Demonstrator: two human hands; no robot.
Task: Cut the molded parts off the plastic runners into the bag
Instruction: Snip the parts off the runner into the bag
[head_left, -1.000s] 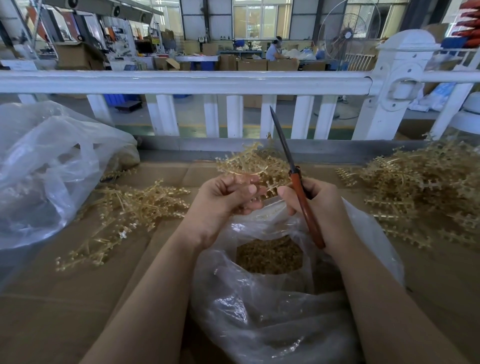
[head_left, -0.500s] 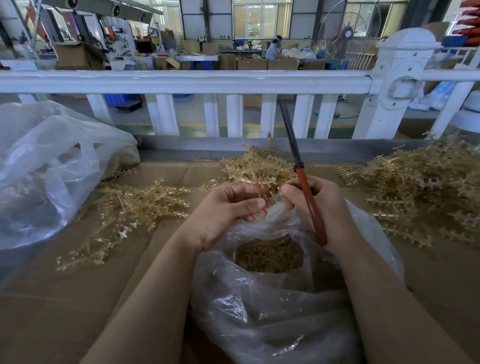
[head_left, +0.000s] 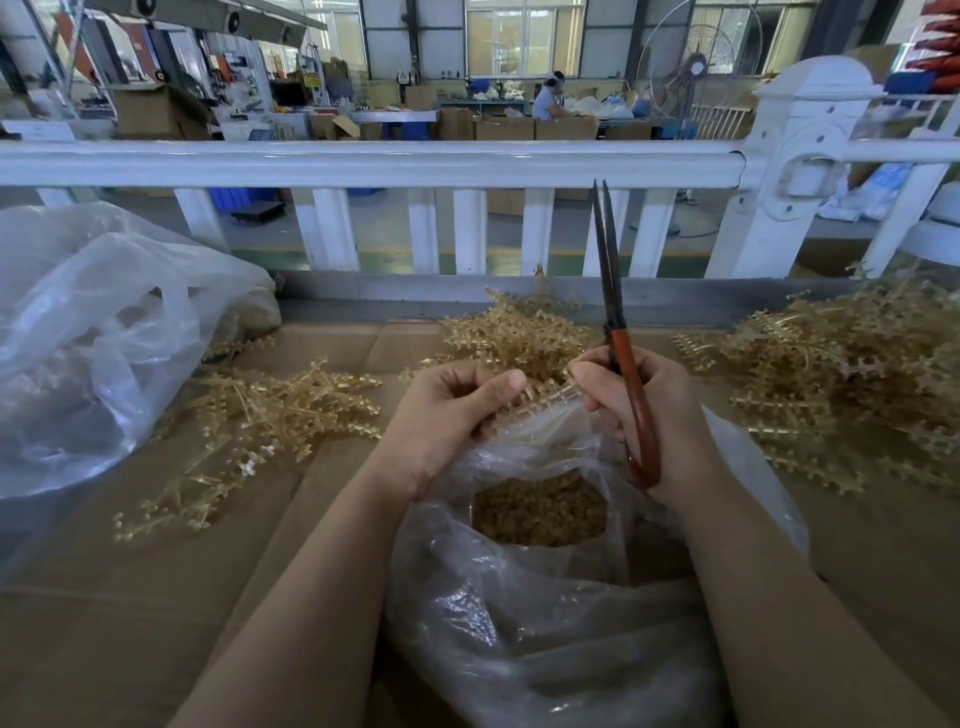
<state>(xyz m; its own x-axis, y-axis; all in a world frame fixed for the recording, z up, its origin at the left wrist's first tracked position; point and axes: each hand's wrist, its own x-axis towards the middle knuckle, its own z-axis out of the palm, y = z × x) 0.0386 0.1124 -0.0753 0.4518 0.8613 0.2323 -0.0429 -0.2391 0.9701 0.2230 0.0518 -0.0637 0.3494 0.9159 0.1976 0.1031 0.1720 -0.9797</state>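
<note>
- Mid-step, by the look of it: repositioning a translucent amber plastic runner (head_left: 540, 392) just above the mouth of the clear plastic bag (head_left: 545, 623).
- Left hand (head_left: 447, 415) curled, pinching runner; right hand (head_left: 649, 415) gripping orange-handled scissors (head_left: 621, 353), blades up, nearly closed.
- Next: lowering blades onto a branch.
- Runner thin, spiky, part-studded; cut parts heaped inside bag.

A white-painted metal railing with square balusters (head_left: 363, 163) and a capped post (head_left: 810, 156) crosses the view behind the brown cardboard-covered worktop (head_left: 130, 597). Beyond it lies a grey concrete factory floor with green and yellow marking (head_left: 395, 260), stacked brown cardboard boxes (head_left: 156, 111) and a round pedestal fan (head_left: 711, 47). Daylight enters through tall gridded windows (head_left: 519, 36) in the far wall
</note>
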